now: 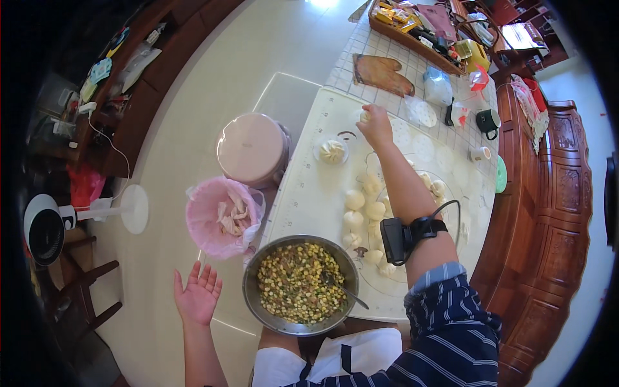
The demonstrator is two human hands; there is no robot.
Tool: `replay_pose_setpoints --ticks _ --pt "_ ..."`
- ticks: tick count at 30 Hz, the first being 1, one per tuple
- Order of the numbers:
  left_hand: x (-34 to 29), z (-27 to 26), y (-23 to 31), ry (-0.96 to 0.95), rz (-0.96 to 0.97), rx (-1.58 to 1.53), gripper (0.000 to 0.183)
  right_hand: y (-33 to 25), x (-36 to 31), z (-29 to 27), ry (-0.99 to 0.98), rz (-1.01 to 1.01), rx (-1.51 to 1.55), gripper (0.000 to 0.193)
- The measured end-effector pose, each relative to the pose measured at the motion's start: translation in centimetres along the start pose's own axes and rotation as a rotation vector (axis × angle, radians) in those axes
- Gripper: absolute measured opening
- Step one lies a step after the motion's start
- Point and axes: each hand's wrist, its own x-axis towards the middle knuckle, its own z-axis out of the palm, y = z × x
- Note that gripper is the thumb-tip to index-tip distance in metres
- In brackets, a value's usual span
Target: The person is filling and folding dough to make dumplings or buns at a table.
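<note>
My right hand [376,128] reaches to the far end of the white mat [308,187], its fingers closed over a small pale bun [365,117] that they mostly hide. A pleated, filled bun [332,152] sits on a round white liner nearer to me. Beneath my right forearm lie several dough balls [354,200], some partly covered by the arm. My left hand [197,298] is held palm up with fingers spread, holding nothing, left of a steel bowl [249,298]. Chopped yellow and green filling [300,280] fills the bowl, and a spoon [356,298] leans in it.
A pink-lined bin [200,226] and a round pink-lidded container [251,147] stand left of the table. Beyond the mat are a brown oven mitt [382,72], round white liners [422,112], a dark mug [488,120] and a loaded basket [412,42]. A carved wooden bench [548,213] flanks the right side.
</note>
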Motion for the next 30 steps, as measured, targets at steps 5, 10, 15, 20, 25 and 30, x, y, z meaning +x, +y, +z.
replay_pose_setpoints --ticks 5,10,15,20,25,30 --pt "1.7 -0.2 0.3 -0.012 -0.051 -0.035 0.054 -1.3 -0.1 0.8 -0.064 0.013 -0.099 0.044" --pt "3.1 1.5 0.5 -0.056 -0.111 -0.062 0.051 -1.6 0.1 0.1 -0.122 0.071 -0.155 0.05" --pt "7.5 6.3 -0.2 -0.087 -0.116 0.112 0.043 -0.5 0.3 -0.8 -0.022 0.157 -0.054 0.058" --pt "15.8 23.2 -5.0 -0.213 0.119 0.746 0.025 2.3 -1.5 -4.1 -0.059 0.623 0.474 0.054" --pt "25.0 34.7 -11.0 -0.397 0.417 1.351 0.021 0.7 -1.4 -4.8 -0.052 0.294 0.201 0.058" --pt "30.2 37.4 -16.5 -0.333 0.537 1.772 0.019 -0.8 -0.1 -3.0 -0.203 0.044 -0.072 0.069"
